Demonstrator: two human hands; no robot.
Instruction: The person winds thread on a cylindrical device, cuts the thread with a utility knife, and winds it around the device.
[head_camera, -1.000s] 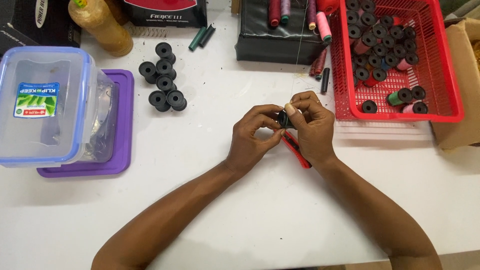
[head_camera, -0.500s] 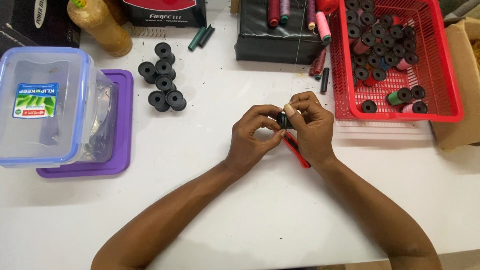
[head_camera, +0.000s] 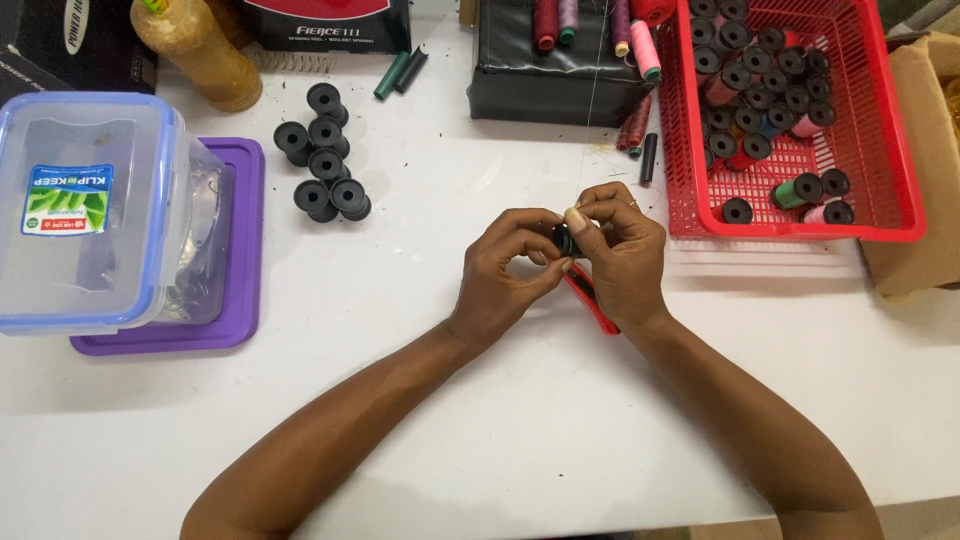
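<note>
Fingers (head_camera: 578, 222) pinch black spool (head_camera: 562, 240)

Both hands meet mid-table: left hand (head_camera: 505, 272) and right hand (head_camera: 618, 255) pinch a black bobbin (head_camera: 564, 240) between fingertips. Red tool (head_camera: 590, 297) lies under right hand. Six black bobbins (head_camera: 322, 166) far left, beside clear box (head_camera: 95, 210) on purple lid (head_camera: 215, 330). Red basket (head_camera: 800, 120) far right.

A white table (head_camera: 480, 420) carries everything. Left of the hands lie a cluster of black spools (head_camera: 322, 165), a purple lid (head_camera: 215, 330) and a clear box (head_camera: 95, 210) on it. Right of them sits a red basket (head_camera: 890, 215); above, a black case (head_camera: 550, 85).
</note>
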